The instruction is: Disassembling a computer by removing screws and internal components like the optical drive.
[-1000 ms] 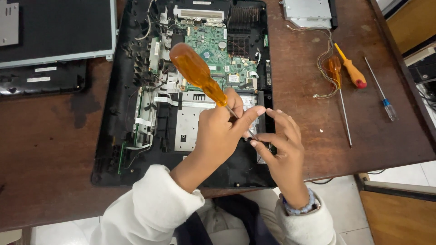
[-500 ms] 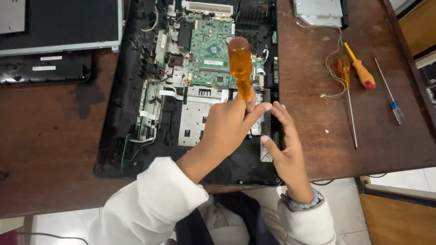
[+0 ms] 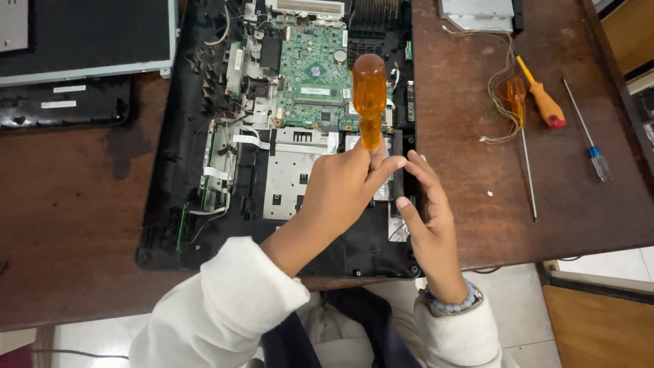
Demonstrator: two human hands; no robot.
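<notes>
My left hand [image 3: 344,187] grips a screwdriver with an amber handle [image 3: 369,95], which stands nearly upright over an opened black laptop chassis [image 3: 163,225]. Its tip is hidden behind my fingers, near the silver plate at the chassis's right side. My right hand [image 3: 429,218] sits just right of it with fingers spread, the fingertips close to the left hand and the chassis's right edge, holding nothing. The green motherboard [image 3: 310,68] lies exposed further up in the chassis.
On the brown wooden table [image 3: 68,225], right of the chassis, lie three more screwdrivers: an amber-handled long one [image 3: 516,95], an orange one [image 3: 541,102], a thin blue-tipped one [image 3: 593,146]. Loose wires [image 3: 497,82], a silver drive [image 3: 477,10] and a screen panel [image 3: 82,34] lie at the back.
The screwdriver's handle has swung from leaning up-left to nearly upright. My right hand has opened out and shifted slightly to the right of the left hand.
</notes>
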